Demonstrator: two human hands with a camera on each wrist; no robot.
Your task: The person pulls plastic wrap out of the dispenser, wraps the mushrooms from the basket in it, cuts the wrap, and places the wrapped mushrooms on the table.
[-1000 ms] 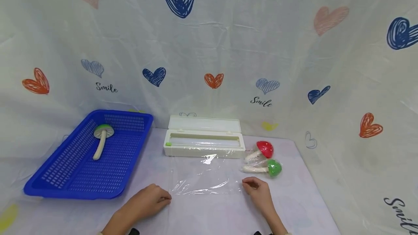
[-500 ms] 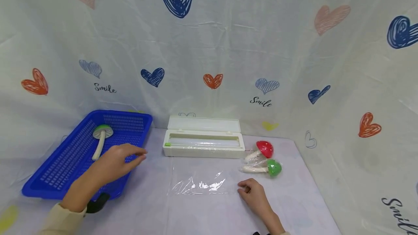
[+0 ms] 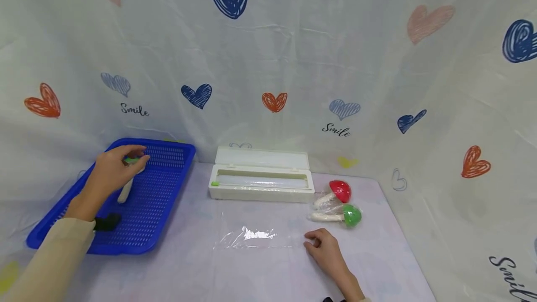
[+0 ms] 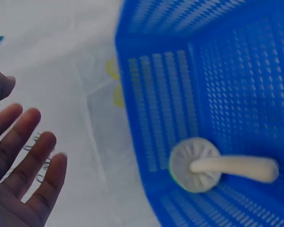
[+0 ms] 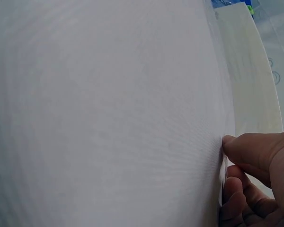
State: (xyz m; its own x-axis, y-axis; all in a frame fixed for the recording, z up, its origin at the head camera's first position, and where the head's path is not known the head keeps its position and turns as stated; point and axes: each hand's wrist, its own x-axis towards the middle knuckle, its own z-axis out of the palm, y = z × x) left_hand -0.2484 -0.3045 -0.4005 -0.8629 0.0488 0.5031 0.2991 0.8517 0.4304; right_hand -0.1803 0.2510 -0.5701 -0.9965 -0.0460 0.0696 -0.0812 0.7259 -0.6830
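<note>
My left hand (image 3: 116, 168) reaches over the blue basket (image 3: 161, 239), thumb and fingers spread apart above a toy mushroom (image 3: 126, 191) with a green cap. In the head view the hand covers part of that cap. The left wrist view shows the mushroom (image 4: 229, 168) lying on its side, with the spread fingers (image 4: 26, 163) left of the basket. A sheet of clear cling film (image 3: 256, 234) lies in front of the white dispenser box (image 3: 262, 194). At its right side my right hand (image 3: 329, 253) pinches the film edge with curled fingers.
Two toy mushrooms, one red-capped (image 3: 340, 191) and one green-capped (image 3: 351, 216), lie in clear wrap to the right of the dispenser. The dispenser's lid (image 3: 262, 157) stands raised at the back, and a heart-printed curtain (image 3: 293, 59) hangs behind the table.
My left hand has let go of the film's left corner and moved up and left over the basket. The right hand has shifted slightly left, and the film lies slacker.
</note>
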